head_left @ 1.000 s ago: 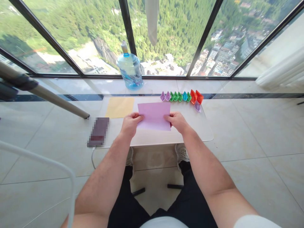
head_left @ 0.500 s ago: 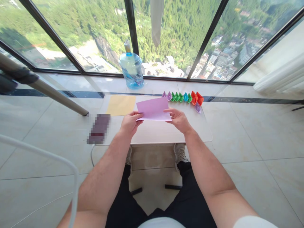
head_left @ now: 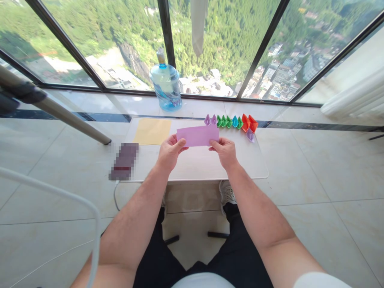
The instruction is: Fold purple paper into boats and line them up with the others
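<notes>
A light purple sheet of paper [head_left: 198, 136] is folded over into a narrow strip above the small white table [head_left: 255, 168]. My left hand [head_left: 169, 152] pinches its left end and my right hand [head_left: 223, 151] pinches its right end. Both hands hover just over the tabletop. Behind the strip stands a row of several folded paper boats [head_left: 231, 122] in purple, green, blue and red along the table's far edge.
A yellow sheet [head_left: 152, 131] lies on the table's far left. A dark blurred object [head_left: 124, 161] sits at the left edge. A blue water jug [head_left: 166, 86] stands on the window ledge. A metal pole [head_left: 60, 114] slants in at left, a white tube [head_left: 60, 200] curves lower left.
The purple sheet lay flat on the table; both hands lifted its near edge and brought it over toward the far edge, leaving it half as tall.
</notes>
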A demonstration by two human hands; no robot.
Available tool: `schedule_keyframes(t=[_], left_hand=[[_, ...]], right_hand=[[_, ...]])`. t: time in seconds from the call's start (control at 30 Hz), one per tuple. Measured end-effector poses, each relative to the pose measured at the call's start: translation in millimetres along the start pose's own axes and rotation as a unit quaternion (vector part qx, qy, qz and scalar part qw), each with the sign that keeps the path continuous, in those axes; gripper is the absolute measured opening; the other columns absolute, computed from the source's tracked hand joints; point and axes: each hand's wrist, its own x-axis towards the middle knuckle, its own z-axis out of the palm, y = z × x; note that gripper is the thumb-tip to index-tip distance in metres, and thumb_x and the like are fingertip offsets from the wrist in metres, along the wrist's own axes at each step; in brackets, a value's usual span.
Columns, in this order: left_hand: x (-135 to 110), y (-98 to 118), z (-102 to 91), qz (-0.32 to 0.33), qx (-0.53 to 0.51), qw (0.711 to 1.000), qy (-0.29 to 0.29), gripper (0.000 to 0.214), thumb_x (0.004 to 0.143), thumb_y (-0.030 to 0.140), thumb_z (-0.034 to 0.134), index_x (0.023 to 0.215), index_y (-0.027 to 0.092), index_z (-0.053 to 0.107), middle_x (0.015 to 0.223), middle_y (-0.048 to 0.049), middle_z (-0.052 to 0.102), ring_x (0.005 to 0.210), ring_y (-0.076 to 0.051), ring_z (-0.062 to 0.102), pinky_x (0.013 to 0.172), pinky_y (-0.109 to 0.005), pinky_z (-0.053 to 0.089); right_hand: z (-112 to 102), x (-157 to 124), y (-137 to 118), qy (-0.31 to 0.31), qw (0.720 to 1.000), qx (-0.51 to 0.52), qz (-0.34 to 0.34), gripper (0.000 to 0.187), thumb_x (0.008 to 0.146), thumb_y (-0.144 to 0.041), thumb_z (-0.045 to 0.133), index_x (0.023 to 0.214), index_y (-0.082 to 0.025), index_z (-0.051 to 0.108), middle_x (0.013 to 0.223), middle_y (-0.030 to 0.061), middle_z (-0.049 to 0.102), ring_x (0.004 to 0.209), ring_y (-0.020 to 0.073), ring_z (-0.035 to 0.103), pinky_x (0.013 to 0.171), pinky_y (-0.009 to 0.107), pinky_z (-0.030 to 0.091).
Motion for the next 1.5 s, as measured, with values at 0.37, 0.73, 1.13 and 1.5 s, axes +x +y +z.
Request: schedule_keyframes(t=[0.37, 0.73, 1.13, 1.5], left_hand=[[4.2, -9.2, 2.6, 0.036, -0.010, 0.989, 0.142, 0.038, 0.053, 0.041, 0.091, 0.068, 0.016, 0.066, 0.066, 0.0010, 0.064, 0.067, -0.014, 0.061, 0.068, -0.028, 0.051], [4.8, -10.2, 1.0, 0.039, -0.003, 0.988, 0.146, 0.035, 0.055, 0.041, 0.090, 0.067, 0.016, 0.069, 0.066, 0.0001, 0.066, 0.065, -0.014, 0.061, 0.067, -0.028, 0.051], [6.3, -12.4, -0.4, 0.043, 0.002, 0.989, 0.145, 0.032, 0.058, 0.040, 0.089, 0.069, 0.015, 0.072, 0.065, 0.0000, 0.066, 0.064, -0.014, 0.060, 0.066, -0.027, 0.050], [7.4, -12.8, -1.2, 0.043, 0.005, 0.988, 0.148, 0.035, 0.056, 0.043, 0.089, 0.069, 0.014, 0.072, 0.064, -0.0004, 0.065, 0.062, -0.013, 0.058, 0.064, -0.026, 0.047]], right_hand=[[5.1, -2.9, 3.7, 0.004, 1.000, -0.023, 0.001, 0.027, 0.067, -0.043, 0.082, 0.071, -0.018, 0.071, 0.067, 0.0008, 0.070, 0.065, 0.0147, 0.064, 0.062, 0.029, 0.057], [5.9, -4.3, 3.1, 0.003, 1.000, -0.021, 0.001, 0.030, 0.066, -0.045, 0.084, 0.069, -0.019, 0.070, 0.066, 0.0012, 0.069, 0.066, 0.0161, 0.066, 0.061, 0.030, 0.056], [5.4, -4.4, 3.4, 0.000, 1.000, -0.017, 0.003, 0.032, 0.066, -0.045, 0.085, 0.069, -0.018, 0.069, 0.064, 0.0013, 0.069, 0.065, 0.0161, 0.067, 0.059, 0.029, 0.055], [5.9, -3.6, 2.8, 0.000, 1.000, -0.014, 0.006, 0.034, 0.064, -0.048, 0.085, 0.067, -0.018, 0.068, 0.063, 0.0012, 0.069, 0.064, 0.0160, 0.067, 0.058, 0.028, 0.055]])
